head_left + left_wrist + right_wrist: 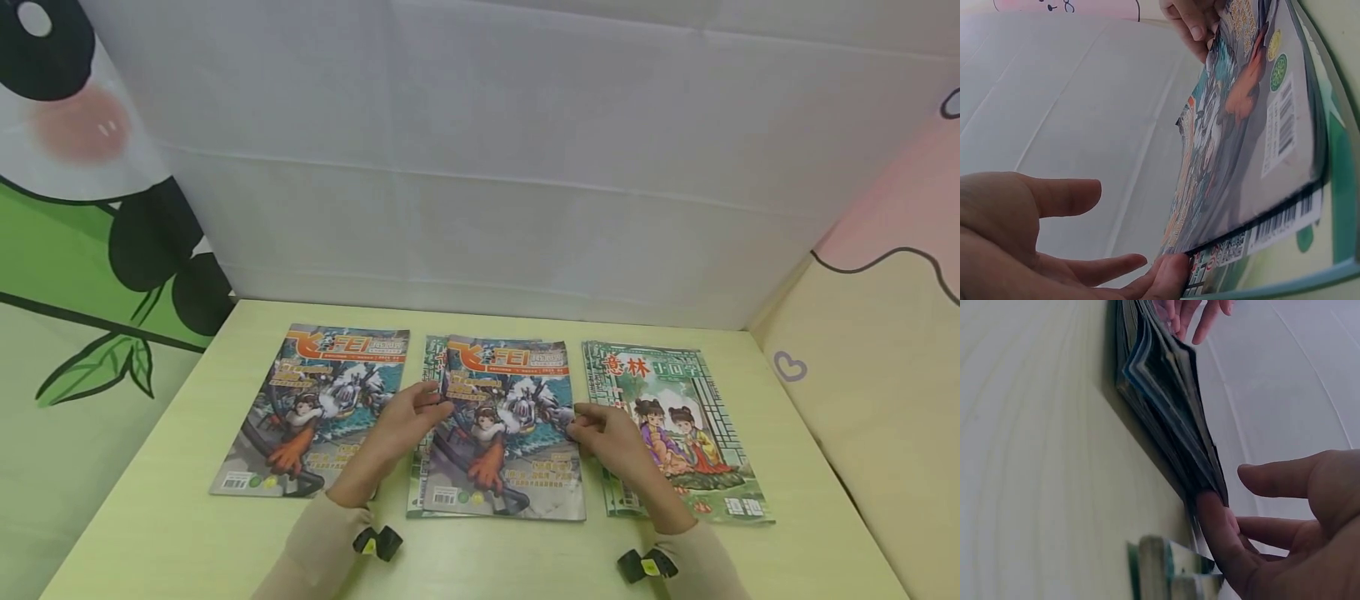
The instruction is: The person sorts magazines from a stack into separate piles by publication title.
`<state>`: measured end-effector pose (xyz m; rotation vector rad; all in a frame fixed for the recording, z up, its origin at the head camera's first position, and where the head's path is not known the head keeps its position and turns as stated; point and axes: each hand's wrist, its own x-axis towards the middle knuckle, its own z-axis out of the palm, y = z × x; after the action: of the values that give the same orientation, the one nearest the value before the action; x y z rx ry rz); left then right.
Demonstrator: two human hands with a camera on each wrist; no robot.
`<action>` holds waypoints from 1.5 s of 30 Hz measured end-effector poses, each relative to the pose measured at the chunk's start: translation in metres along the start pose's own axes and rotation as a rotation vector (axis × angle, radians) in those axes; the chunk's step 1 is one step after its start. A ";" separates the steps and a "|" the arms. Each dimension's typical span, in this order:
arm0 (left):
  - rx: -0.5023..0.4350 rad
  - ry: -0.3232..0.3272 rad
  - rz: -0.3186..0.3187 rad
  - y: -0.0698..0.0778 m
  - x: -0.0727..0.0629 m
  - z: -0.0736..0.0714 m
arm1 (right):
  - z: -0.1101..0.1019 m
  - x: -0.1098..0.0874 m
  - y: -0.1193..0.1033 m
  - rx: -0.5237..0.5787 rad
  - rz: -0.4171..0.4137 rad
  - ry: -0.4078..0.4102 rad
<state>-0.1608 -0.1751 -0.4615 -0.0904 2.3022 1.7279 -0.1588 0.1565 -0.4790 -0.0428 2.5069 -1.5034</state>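
In the head view a magazine (517,433) with an orange FEI title lies on a green-edged magazine (415,496), which peeks out at its left and top. My left hand (401,425) is at the left edge of this pile and my right hand (615,442) at its right edge. The left wrist view shows the left fingertips (1172,275) touching the magazine edges, thumb raised away. Similarly, the right fingers (1216,519) touch the other side in the right wrist view, the thumb apart. Some pages fan slightly there.
Another FEI magazine (330,408) lies at the left of the pale yellow table (142,517). On the right sits a pile of green magazines (720,425), partly behind my right hand and forearm. A white sheet (480,208) hangs behind the table, with printed panels at both sides.
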 end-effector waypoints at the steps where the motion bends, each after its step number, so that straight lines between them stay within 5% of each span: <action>1: -0.004 0.002 0.002 0.000 0.000 0.000 | 0.000 0.000 0.000 0.009 0.002 0.000; 17: -0.026 0.051 0.018 -0.005 -0.001 0.007 | -0.003 0.001 0.005 0.057 -0.005 -0.032; 28: 0.135 0.061 0.089 -0.008 0.000 0.008 | -0.004 0.002 0.006 0.096 -0.018 -0.045; 45: 0.114 0.071 0.057 -0.011 0.003 0.009 | -0.005 0.002 0.005 0.126 -0.052 -0.047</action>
<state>-0.1600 -0.1698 -0.4750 -0.0652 2.4724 1.6404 -0.1617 0.1632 -0.4814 -0.1224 2.3873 -1.6580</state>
